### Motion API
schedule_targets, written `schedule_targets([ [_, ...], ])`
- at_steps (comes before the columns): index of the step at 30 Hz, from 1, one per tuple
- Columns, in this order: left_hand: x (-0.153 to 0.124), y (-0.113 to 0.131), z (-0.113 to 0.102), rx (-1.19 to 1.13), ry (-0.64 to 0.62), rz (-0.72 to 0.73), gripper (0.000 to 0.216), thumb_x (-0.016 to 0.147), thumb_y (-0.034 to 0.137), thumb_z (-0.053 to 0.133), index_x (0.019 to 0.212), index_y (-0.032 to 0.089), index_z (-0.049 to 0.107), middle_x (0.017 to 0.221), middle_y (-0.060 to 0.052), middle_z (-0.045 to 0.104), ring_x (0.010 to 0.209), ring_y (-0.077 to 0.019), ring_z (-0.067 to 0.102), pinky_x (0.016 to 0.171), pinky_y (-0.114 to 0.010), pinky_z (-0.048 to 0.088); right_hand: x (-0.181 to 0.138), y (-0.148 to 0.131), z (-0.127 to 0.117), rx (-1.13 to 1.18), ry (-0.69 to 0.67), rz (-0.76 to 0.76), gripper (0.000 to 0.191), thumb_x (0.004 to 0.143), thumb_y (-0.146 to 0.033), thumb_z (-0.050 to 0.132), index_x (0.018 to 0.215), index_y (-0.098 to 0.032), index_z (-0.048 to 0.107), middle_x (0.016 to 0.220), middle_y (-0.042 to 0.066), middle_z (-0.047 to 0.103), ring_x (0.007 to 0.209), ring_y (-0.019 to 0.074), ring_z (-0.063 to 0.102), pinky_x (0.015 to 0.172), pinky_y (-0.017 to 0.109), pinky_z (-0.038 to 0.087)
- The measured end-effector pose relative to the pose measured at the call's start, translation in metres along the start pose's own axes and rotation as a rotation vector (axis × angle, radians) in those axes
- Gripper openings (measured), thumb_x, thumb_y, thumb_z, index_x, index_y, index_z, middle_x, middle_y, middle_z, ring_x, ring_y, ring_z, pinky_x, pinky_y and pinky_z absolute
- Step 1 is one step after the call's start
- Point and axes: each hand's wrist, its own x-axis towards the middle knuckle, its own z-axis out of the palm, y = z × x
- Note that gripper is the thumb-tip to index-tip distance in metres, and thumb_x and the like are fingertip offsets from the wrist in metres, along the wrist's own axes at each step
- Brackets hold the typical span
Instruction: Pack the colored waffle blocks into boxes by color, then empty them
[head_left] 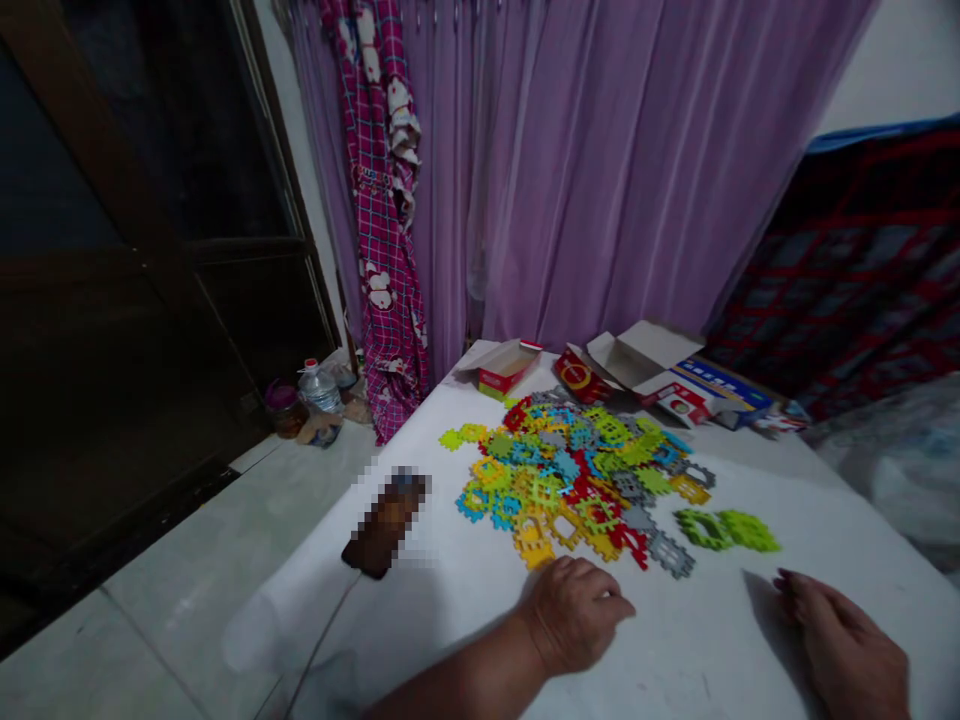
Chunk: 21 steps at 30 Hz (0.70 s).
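A heap of flat plastic interlocking tiles (581,470) in yellow, green, blue, red and grey lies on the white table (465,620). My left hand (574,612) rests on the table just in front of the heap, fingers curled loosely, with nothing visible in it. At the lower right my right hand (844,635) lies on the table, fingers bent, apart from the tiles. Two joined green tiles (724,530) sit between the heap and my right hand.
A dark phone (384,525) with a cable lies left of the heap. Opened cardboard boxes (645,370) and a small red and yellow box (506,370) stand at the table's far edge. Purple curtains hang behind; bottles (319,388) stand on the tiled floor at left.
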Motion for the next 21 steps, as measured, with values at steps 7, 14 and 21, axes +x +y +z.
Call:
schedule_targets([
  [7,-0.01,-0.005,0.003,-0.141,0.074,-0.015,0.025,0.078,0.016,0.059,0.1,0.026,0.063,0.091,0.003,0.069,0.079,-0.0149,0.059,0.066,-0.028,0.045,-0.004,-0.009,0.005,-0.029,-0.035,0.013,0.038,0.048,-0.051,0.066,0.072,-0.022,0.069,0.069,0.006,0.069,0.068,0.0248,0.062,0.068,0.043,0.052],
  [14,-0.014,-0.016,-0.007,-0.351,0.221,-0.089,0.036,0.077,0.004,0.046,0.101,0.023,0.064,0.088,-0.003,0.066,0.078,-0.0144,0.061,0.069,-0.026,0.051,-0.005,-0.008,0.027,-0.003,-0.034,-0.035,0.047,0.049,-0.055,0.067,0.074,-0.015,0.071,0.066,0.007,0.069,0.055,0.018,0.057,0.053,0.032,0.048],
  [21,-0.009,-0.024,-0.011,-0.455,0.297,-0.156,0.032,0.084,0.006,0.044,0.099,0.023,0.067,0.087,-0.004,0.065,0.081,-0.0135,0.064,0.072,-0.024,0.055,-0.011,-0.009,0.045,0.336,-0.221,0.013,0.047,0.057,-0.057,0.075,0.08,-0.017,0.069,0.076,0.006,0.071,0.063,0.0168,0.062,0.056,0.029,0.051],
])
